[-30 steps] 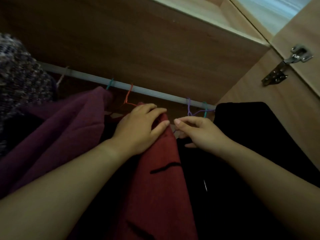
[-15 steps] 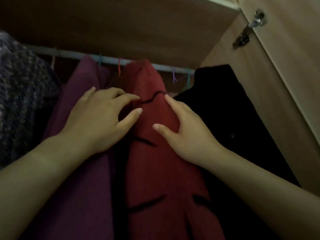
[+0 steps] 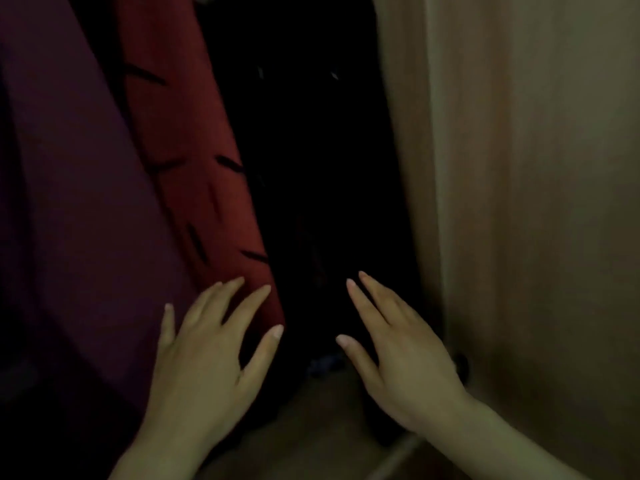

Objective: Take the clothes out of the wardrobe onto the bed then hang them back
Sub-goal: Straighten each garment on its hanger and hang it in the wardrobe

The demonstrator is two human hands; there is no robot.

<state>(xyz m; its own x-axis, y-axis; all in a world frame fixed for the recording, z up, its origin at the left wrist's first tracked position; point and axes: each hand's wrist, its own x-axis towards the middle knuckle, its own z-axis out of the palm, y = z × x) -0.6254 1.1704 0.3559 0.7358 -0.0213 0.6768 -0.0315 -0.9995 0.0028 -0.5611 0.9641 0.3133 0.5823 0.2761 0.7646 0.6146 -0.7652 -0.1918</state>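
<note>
Wardrobe [image 3: 519, 168], red garment [image 3: 194, 161] seemingly touching left fingers [image 3: 254, 304]

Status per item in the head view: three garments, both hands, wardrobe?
purple garment: hanging, left of red.
red garment: hanging, ungripped.
black garment: hanging, right of red; too dark for detail.
left hand: open, fingers spread over red garment's lower edge, gripping nothing.
right hand: open, before black garment, gripping nothing.
wardrobe: open.
</note>
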